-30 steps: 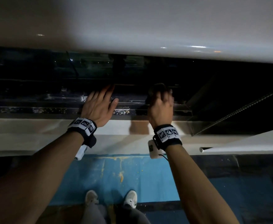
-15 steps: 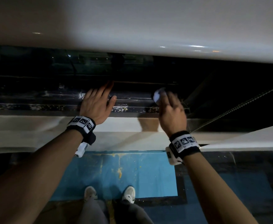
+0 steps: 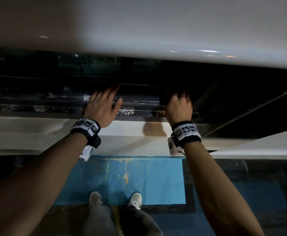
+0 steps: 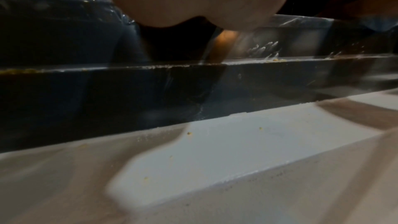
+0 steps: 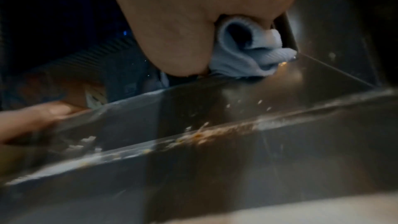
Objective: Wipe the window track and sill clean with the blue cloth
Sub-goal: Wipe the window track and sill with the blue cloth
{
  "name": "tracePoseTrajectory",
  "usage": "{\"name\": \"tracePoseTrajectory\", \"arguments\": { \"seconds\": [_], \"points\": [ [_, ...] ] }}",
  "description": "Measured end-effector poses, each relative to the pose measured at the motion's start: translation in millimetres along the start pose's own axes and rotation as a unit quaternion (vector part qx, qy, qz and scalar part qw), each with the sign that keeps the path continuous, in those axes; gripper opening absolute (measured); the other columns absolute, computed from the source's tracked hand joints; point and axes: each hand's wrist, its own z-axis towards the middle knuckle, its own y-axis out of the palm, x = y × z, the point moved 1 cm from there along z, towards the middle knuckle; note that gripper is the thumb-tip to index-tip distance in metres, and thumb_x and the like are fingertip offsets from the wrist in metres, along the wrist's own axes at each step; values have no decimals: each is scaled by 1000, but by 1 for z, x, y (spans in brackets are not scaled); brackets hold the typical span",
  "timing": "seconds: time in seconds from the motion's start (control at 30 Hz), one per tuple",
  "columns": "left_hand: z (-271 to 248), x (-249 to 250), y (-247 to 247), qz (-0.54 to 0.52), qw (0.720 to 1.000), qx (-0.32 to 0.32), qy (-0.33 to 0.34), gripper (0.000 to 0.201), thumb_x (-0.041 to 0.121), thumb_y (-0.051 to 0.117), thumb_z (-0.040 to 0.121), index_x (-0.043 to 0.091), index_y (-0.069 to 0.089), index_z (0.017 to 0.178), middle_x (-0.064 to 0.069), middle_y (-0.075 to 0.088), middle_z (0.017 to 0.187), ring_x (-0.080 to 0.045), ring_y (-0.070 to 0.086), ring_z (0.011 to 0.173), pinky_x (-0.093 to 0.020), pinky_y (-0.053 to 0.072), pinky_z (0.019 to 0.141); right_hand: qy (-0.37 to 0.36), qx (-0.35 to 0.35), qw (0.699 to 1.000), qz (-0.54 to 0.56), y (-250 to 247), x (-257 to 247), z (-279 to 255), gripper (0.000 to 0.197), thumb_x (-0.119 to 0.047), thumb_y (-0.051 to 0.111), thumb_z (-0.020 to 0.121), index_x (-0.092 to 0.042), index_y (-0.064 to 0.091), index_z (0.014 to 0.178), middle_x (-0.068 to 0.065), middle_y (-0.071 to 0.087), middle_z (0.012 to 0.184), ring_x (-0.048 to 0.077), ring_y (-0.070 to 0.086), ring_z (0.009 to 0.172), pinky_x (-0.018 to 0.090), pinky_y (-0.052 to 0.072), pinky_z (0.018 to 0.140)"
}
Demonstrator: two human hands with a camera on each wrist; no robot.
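The dark window track (image 3: 139, 106) runs across the head view above the white sill (image 3: 131, 132). My right hand (image 3: 178, 106) grips a bunched pale blue cloth (image 5: 247, 55) and presses it into the track; in the head view the cloth is hidden under the fingers. My left hand (image 3: 103, 104) rests flat on the track to the left, fingers straight and spread. Yellowish crumbs and white specks (image 3: 125, 113) lie along the front rail between the hands, and the right wrist view shows crumbs (image 5: 198, 135) on the rail edge. A few crumbs (image 4: 189, 133) dot the sill.
A white window frame or blind (image 3: 139, 28) overhangs the track from above. A bead chain (image 3: 251, 109) slants down at the right. A white panel edge (image 3: 258, 147) juts in at lower right. Below are a blue floor (image 3: 131, 181) and my shoes (image 3: 134, 200).
My right hand with the cloth slid right along the track, then back a little left and deeper in. The left hand has stayed in place on the track.
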Motion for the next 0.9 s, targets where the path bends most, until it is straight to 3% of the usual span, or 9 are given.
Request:
{"name": "tracePoseTrajectory", "arguments": {
  "seconds": [0.07,0.13,0.33,0.5,0.6,0.7,0.77,0.83,0.9],
  "points": [
    [2,-1,0,-3,1000,-4,-3,60,52,25,110,24,25,163,-5,42,161,-29,48,139,-45,35,116,-7,-1,1000,-20,4,-2,-9,57,-12,34,102,0,43,157,34,42,160,52,38,151,59,36,124],
    [2,-2,0,-3,1000,0,-1,60,51,27,110,24,25,163,-5,41,162,-28,47,140,-45,35,116,-32,11,999,-37,8,9,-30,57,-14,38,101,0,43,157,33,46,157,51,42,148,56,36,125],
    [2,0,0,1,1000,8,0,59,50,30,109,24,27,163,-5,43,161,-29,48,137,-45,35,114,-12,-26,999,-19,-9,0,5,39,-7,40,101,2,63,131,31,58,141,51,61,125,57,54,103],
    [1,-2,0,-6,1000,4,-1,60,51,28,109,24,27,162,-5,43,160,-29,48,138,-45,35,115,-34,12,999,-31,5,17,-31,50,-9,54,99,0,52,148,31,57,146,49,55,136,53,48,113],
    [0,0,1,-2,1000,6,1,59,51,28,109,23,28,162,-5,44,159,-29,49,136,-44,35,114,-22,13,1000,-15,-2,11,-5,46,-7,47,100,1,55,144,31,57,143,50,59,127,55,53,105],
    [2,1,-1,1,1000,8,-3,60,51,28,109,24,27,162,-6,45,158,-29,49,136,-44,35,114,11,-11,1000,26,4,-1,5,52,-12,42,105,-4,46,156,29,44,159,48,45,145,55,40,120],
    [2,-1,-2,1,1000,12,0,59,50,28,109,23,28,162,-5,44,159,-29,48,137,-43,35,114,-39,48,997,36,12,7,-17,55,-12,39,100,-4,48,154,29,49,156,48,45,146,54,34,124],
    [2,-1,-2,0,1000,15,1,59,50,30,109,22,29,162,-5,43,160,-29,48,137,-43,35,114,-85,85,992,25,16,26,-36,54,-13,40,99,-6,51,151,25,55,149,45,52,139,51,40,120],
    [1,-1,-2,-3,1000,8,2,58,49,30,110,22,29,162,-5,42,160,-28,48,137,-44,35,114,-55,81,995,13,13,29,-29,49,-19,41,102,-11,54,148,22,57,148,43,54,136,50,45,112]
  ]
}}
